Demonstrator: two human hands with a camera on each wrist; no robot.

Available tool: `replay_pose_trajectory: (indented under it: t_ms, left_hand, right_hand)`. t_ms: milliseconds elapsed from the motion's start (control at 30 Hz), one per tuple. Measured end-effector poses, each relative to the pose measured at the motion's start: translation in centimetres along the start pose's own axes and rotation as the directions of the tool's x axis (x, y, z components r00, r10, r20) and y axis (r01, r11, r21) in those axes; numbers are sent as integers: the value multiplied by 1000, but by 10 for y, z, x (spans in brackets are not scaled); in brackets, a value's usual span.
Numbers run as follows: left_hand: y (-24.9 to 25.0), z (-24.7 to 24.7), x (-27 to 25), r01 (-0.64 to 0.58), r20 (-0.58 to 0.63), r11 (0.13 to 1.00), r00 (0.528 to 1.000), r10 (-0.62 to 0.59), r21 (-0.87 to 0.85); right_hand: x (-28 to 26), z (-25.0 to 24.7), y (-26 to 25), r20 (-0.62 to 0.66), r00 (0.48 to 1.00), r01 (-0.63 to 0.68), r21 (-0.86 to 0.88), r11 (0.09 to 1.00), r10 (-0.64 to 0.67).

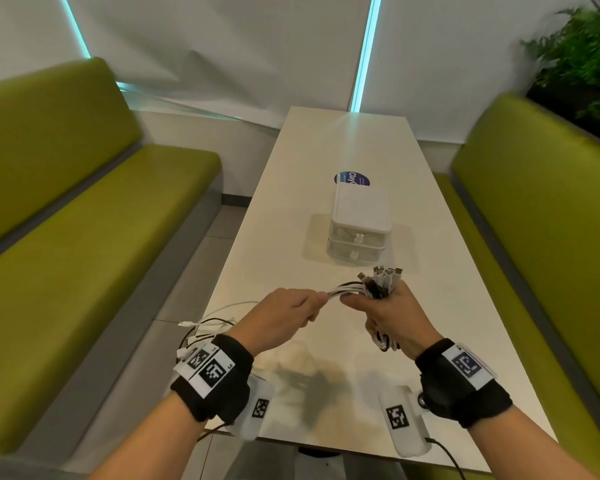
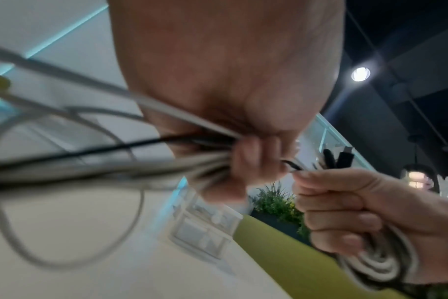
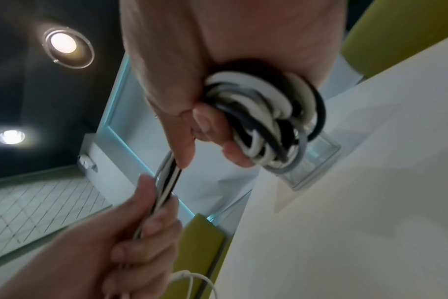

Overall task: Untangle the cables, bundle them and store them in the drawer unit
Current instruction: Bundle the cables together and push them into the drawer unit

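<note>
Several white and black cables [image 1: 347, 291] stretch between my two hands above the near half of the table. My right hand [image 1: 388, 317] grips a coiled bundle [image 3: 266, 119] of them, with the plug ends [image 1: 385, 273] sticking up past its fingers. My left hand [image 1: 291, 308] is closed round the loose strands [image 2: 131, 161] just left of it; their tails [image 1: 205, 329] hang off the table's left edge. The white two-drawer unit [image 1: 359, 226] stands mid-table beyond the hands, both drawers closed.
The white table [image 1: 291, 237] runs away from me between two green benches [image 1: 84, 237] [image 1: 541, 220]. A round blue sticker [image 1: 352, 178] lies behind the drawer unit. A plant [image 1: 582, 53] stands at the far right. Black leads trail from my wrist bands.
</note>
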State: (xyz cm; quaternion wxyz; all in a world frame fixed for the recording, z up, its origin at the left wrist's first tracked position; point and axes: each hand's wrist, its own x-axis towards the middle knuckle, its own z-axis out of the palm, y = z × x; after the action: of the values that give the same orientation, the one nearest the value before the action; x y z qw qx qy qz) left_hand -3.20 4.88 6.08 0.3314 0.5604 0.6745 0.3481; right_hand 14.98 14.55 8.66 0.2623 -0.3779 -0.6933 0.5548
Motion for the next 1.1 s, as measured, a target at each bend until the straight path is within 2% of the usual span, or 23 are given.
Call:
replay_pose_trajectory:
  t_ms: [133, 233, 400, 500, 633, 800, 867, 933, 1033, 1100]
  left_hand:
    - [15, 22, 1, -2, -186, 988, 982, -27, -155]
    - [22, 39, 1, -30, -233, 998, 972, 16, -55]
    - [41, 68, -4, -41, -121, 981, 991, 65, 188]
    - [42, 67, 1, -88, -53, 951, 993, 108, 297]
    - [49, 55, 8, -169, 100, 868, 985, 139, 468]
    - [46, 48, 12, -230, 221, 774, 968, 119, 589]
    - [43, 52, 12, -267, 242, 732, 960, 143, 626]
    - [39, 57, 11, -280, 241, 727, 957, 160, 627]
    - [32, 61, 7, -243, 200, 769, 968, 152, 591]
    - [29, 62, 4, -200, 156, 816, 978, 136, 542]
  right_hand:
    - [0, -1, -2, 8, 1000, 16, 64, 998, -16]
    - [-3, 3, -1, -87, 996, 11, 92, 996, -3]
    - [-3, 13, 7, -271, 958, -63, 130, 989, 97]
    - [-4, 16, 7, -274, 956, -51, 193, 980, 104]
    - [-2, 14, 7, -252, 960, -61, 232, 971, 120]
    - [-1, 16, 11, -216, 967, -98, 176, 979, 135]
    - [1, 17, 17, -252, 957, -110, 144, 983, 144]
    - [3, 19, 21, -296, 947, -99, 92, 991, 123]
    - [1, 23, 18, -313, 944, -80, 98, 992, 107]
    - [1, 24, 13, -297, 945, -75, 213, 974, 138]
